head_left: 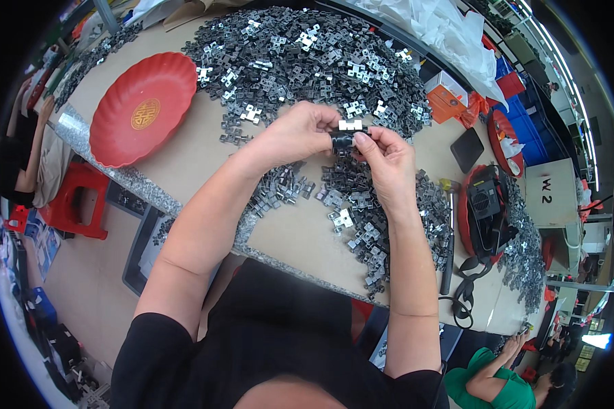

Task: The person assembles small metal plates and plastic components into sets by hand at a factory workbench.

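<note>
Over the worktable, both hands come together on one small part. My left hand (300, 133) is closed, with its thumb and fingers pinching the part's left side. From the right, my right hand (389, 157) grips it between thumb and fingers. Between them a shiny metal piece (351, 125) stands up beside a dark, glossy band (342, 141); the fingers hide the rest, and I cannot make out its exact form. Behind my hands spreads a large heap of small stamped metal pieces (286, 61). More loose metal pieces (368, 225) lie below my hands.
A red scalloped dish (143, 109) sits at the left table edge. To the right are a hammer-like tool (450, 238), a black device (486, 204) on a red dish, a dark flat pad (467, 150) and an orange box (445, 99). Co-workers sit at far left and lower right (501, 382).
</note>
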Motion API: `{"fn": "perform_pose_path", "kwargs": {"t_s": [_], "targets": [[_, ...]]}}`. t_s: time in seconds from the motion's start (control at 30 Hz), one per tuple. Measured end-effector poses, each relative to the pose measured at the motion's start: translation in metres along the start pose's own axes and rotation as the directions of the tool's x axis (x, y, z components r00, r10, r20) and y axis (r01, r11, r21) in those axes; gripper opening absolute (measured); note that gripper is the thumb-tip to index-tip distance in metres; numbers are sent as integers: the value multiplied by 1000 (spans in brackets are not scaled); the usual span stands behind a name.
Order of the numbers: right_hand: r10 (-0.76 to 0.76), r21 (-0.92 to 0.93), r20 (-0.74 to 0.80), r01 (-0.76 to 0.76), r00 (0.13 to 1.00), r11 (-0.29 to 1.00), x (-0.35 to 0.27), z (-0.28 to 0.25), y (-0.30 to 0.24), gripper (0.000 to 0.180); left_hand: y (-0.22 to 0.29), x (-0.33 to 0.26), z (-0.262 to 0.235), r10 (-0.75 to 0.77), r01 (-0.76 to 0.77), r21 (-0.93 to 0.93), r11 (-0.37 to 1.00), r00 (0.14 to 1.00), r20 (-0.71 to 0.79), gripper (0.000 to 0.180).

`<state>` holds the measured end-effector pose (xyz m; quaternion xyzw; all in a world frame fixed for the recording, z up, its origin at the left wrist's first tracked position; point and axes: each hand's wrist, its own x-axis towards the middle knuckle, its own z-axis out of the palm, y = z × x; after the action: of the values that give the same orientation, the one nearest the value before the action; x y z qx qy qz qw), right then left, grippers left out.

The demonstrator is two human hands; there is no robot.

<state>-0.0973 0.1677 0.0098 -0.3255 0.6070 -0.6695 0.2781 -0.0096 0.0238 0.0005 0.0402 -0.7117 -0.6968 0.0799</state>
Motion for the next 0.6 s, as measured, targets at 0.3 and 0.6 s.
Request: {"fn": "perform_pose_path", "kwargs": {"t_s": [0.3, 0.6], "targets": [[190, -160, 15, -185, 982, 970, -3, -7, 7, 19, 8, -9, -9, -33, 29, 589, 807, 999, -4, 22], [81, -849, 173, 107, 982, 517, -12, -17, -19, 21, 5, -18, -3, -228, 135, 938, 319, 972, -62, 30]]}}
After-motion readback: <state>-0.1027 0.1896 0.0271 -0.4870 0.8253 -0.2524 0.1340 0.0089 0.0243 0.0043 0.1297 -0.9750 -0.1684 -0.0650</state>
